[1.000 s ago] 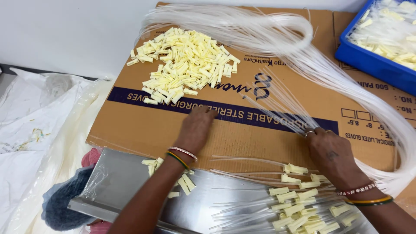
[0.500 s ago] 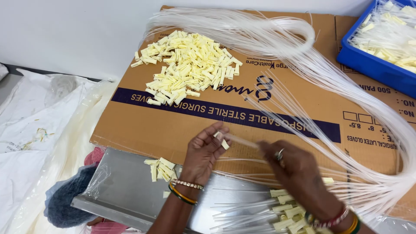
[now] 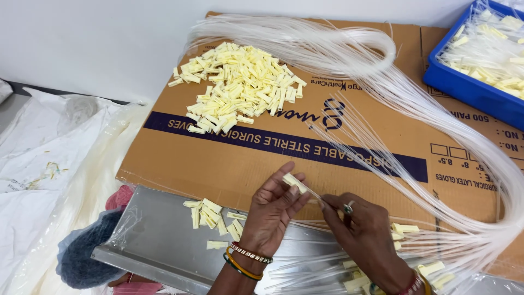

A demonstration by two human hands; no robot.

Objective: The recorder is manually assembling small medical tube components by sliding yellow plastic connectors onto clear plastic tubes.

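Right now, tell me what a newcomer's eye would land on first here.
Most striking is the big looping bundle of clear thin tubes that sweeps across the flattened cardboard box and down its right side. Next comes the heap of pale yellow connectors at the box's upper left. Front and centre, the left hand pinches one yellow connector while the right hand holds a tube to it.

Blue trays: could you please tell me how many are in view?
1. The blue tray sits at the top right corner on the cardboard box, cut off by the frame; others may lie beyond it.
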